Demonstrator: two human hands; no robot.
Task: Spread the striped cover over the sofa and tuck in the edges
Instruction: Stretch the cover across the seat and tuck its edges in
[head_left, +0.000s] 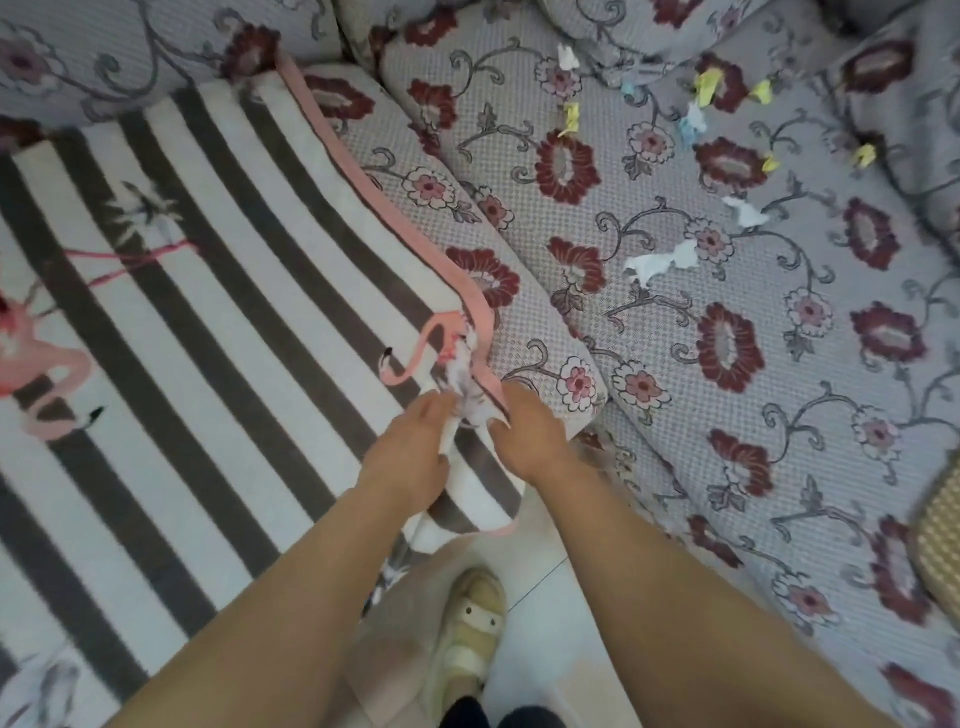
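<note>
The striped cover (218, 291), white and dark grey with pink flamingo prints and a pink border, lies spread over the left seat of the floral sofa (675, 291). Its right front corner is bunched at the seat's front edge. My left hand (415, 447) grips the bunched cloth there. My right hand (524, 431) pinches the pink border right beside it, its fingertips curled under the edge. A flap of the cover hangs down below both hands over the sofa front.
Scraps of white, yellow and blue paper (660, 260) lie scattered on the uncovered right seat. A back cushion (104, 47) stands behind the cover. My sandalled foot (472, 639) is on the pale tiled floor. A woven mat (940, 551) shows at the right edge.
</note>
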